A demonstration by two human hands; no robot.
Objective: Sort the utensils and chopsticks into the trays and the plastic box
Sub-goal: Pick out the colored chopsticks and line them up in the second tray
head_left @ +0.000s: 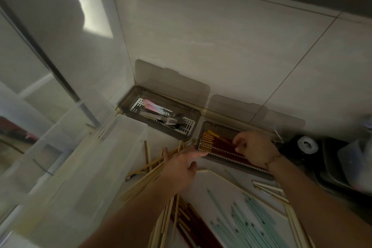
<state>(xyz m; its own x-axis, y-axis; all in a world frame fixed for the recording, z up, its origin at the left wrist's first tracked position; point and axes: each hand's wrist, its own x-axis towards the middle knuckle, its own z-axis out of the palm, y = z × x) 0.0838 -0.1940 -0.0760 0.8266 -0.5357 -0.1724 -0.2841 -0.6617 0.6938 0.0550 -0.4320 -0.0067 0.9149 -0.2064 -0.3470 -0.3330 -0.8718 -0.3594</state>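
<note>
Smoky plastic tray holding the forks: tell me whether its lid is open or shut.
Open. The smoky plastic tray has its hinged lid leaning upright against the tiled wall, leaving the metal forks exposed.

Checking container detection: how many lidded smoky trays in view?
2. The left tray, against the wall in the corner, holds forks and pastel-handled utensils. The right tray, beside it, holds dark red chopsticks under the right hand. Both lids are open; none seem hidden.

Two hands, two lidded trays, one plastic box.
</note>
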